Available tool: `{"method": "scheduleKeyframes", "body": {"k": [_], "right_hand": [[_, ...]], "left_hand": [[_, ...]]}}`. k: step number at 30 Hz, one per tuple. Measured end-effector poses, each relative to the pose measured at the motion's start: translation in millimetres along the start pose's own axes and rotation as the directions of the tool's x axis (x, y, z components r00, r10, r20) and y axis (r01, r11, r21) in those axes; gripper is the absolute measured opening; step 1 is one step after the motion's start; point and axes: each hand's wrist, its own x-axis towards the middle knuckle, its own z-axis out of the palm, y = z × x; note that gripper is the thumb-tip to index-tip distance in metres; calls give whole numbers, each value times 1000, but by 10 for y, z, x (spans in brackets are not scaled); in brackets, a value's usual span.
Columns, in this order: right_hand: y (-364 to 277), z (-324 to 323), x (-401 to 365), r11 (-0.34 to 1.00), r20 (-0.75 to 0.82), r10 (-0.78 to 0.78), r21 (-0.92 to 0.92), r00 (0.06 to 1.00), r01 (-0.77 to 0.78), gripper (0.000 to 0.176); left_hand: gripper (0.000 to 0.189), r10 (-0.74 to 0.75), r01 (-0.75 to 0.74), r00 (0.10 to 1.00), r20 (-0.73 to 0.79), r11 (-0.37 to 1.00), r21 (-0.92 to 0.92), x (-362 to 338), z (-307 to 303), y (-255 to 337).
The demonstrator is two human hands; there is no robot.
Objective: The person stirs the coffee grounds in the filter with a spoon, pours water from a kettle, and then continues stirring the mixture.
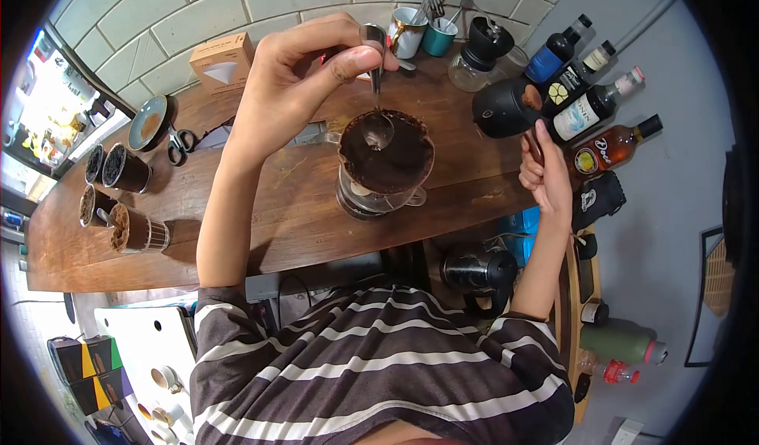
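My left hand (304, 81) is closed around the handle of a metal spoon (377, 77), held upright. The spoon's bowl is at the surface of the dark wet coffee (399, 160) inside a dripper (332, 137). Beneath the dripper stands a glass carafe (365, 206). Out to the right, my right hand (545, 164) grips the wooden handle of a black kettle (498, 113), its thumb lying along the top. The kettle is held apart from the dripper, near several bottles.
Several bottles (605, 97) line the right side, beside a hand grinder (482, 50). Two mugs (407, 38) stand by the tiled wall. Scissors (180, 146), a small plate (148, 121) and several cups of dark grounds (125, 168) occupy the left of the wooden counter (277, 231).
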Motion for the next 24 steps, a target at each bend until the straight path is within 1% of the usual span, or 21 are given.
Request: {"method": "scheduleKeyframes", "body": {"k": [2, 4, 6, 8, 10, 13, 18, 20, 21, 22, 23, 24], "right_hand": [[149, -142, 27, 1000, -15, 12, 11, 1000, -12, 48], [283, -278, 49, 998, -96, 53, -32, 994, -57, 49], [408, -387, 64, 998, -124, 56, -35, 991, -61, 48], [490, -451, 61, 994, -209, 59, -82, 976, -77, 47], [575, -540, 71, 992, -217, 61, -90, 974, -83, 47], [604, -579, 78, 991, -219, 75, -93, 973, -97, 46], [606, -561, 107, 989, -199, 71, -111, 977, -94, 49], [561, -518, 79, 962, -236, 39, -254, 971, -101, 56], [539, -516, 74, 962, -234, 38, -256, 972, -99, 56], [517, -517, 68, 943, -237, 45, -311, 970, -120, 59], [491, -520, 61, 920, -241, 52, -366, 969, -141, 62], [449, -544, 60, 920, -240, 49, -368, 969, -138, 62]], "left_hand": [[16, 7, -7, 1000, 9, 1000, 11, 2, 17, 13], [15, 16, -16, 1000, -11, 1000, 14, 6, 36, 31], [16, 24, -24, 1000, -14, 999, 37, 5, 40, 44], [17, 33, -32, 999, -18, 998, 62, -2, 28, 40], [17, 42, -40, 999, -15, 991, 131, -6, 24, 29], [18, 55, -52, 998, -25, 994, 98, 7, 65, 77], [17, 61, -57, 998, -30, 992, 111, -7, 107, 33], [17, 57, -54, 998, -28, 993, 110, -8, 117, 48], [17, 66, -61, 997, -38, 989, 138, -2, 118, 66], [18, 76, -67, 996, -49, 984, 166, 0, 122, 79], [18, 78, -69, 996, -51, 984, 167, -2, 129, 81], [18, 88, -78, 995, -55, 983, 165, -2, 136, 79]]}}
